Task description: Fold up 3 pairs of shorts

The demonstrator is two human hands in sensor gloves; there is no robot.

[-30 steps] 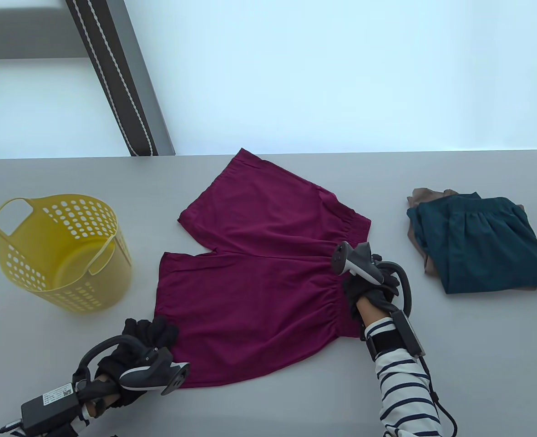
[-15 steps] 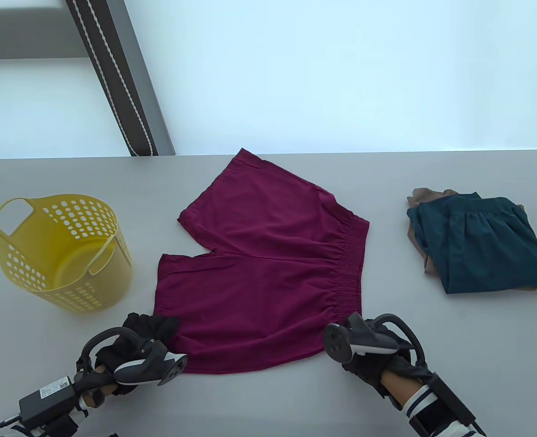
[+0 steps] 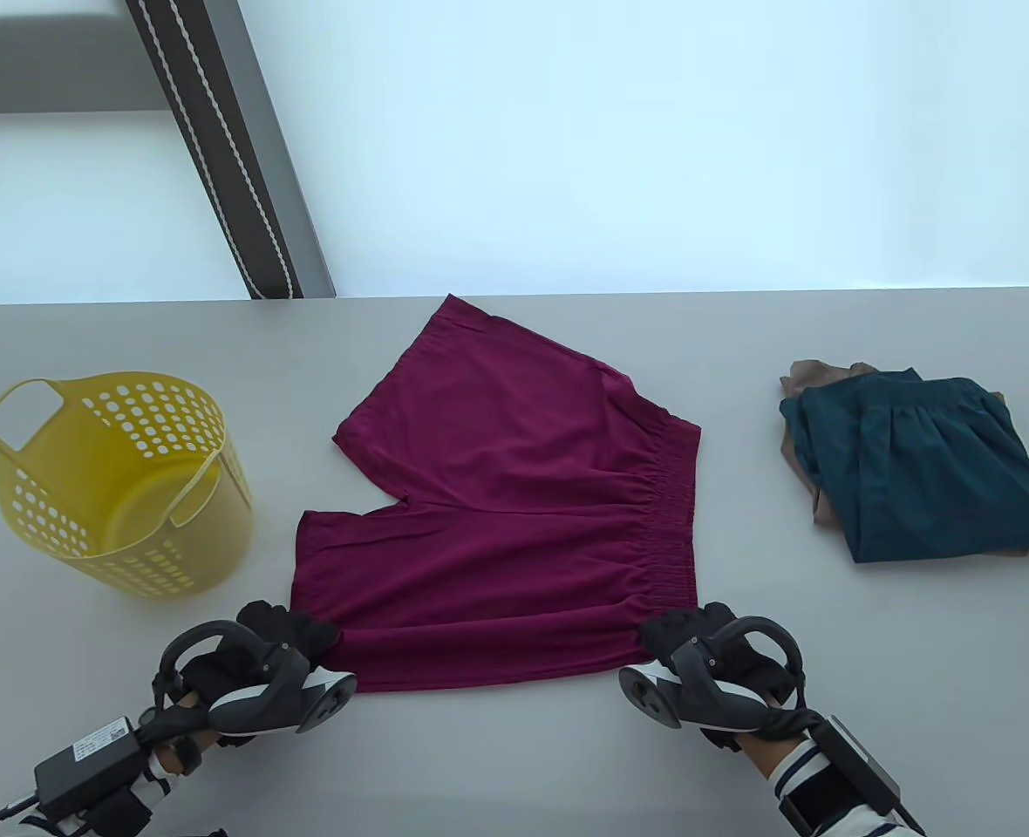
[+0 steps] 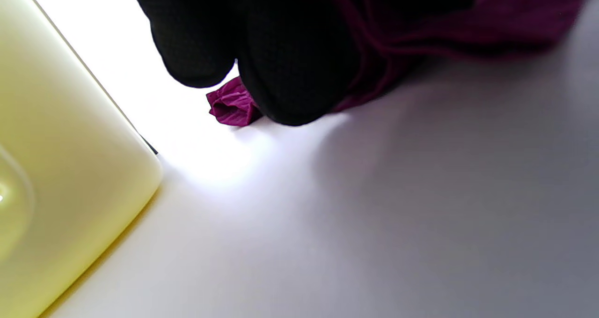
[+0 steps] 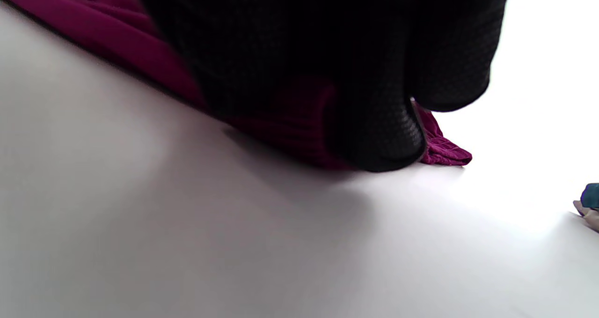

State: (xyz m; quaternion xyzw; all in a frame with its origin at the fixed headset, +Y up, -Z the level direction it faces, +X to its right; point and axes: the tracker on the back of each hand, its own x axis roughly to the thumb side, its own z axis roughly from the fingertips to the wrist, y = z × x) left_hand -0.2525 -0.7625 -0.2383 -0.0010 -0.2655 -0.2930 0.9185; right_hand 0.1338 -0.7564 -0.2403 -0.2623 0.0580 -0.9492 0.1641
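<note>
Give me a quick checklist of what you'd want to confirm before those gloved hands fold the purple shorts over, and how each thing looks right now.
1. Left hand grips the near leg-hem corner of the maroon shorts: ok, fabric pokes out under its fingers.
2. Right hand grips the near waistband corner: ok, its fingers curl over the gathered band.
3. Shorts lie spread flat, both legs apart: ok, only small wrinkles.
4. Bare table beyond the far edge for the fold to land: ok.
5. Yellow basket and the folded teal shorts stand apart from the maroon pair: ok.
6. Firmness of either grip: cannot tell.
</note>
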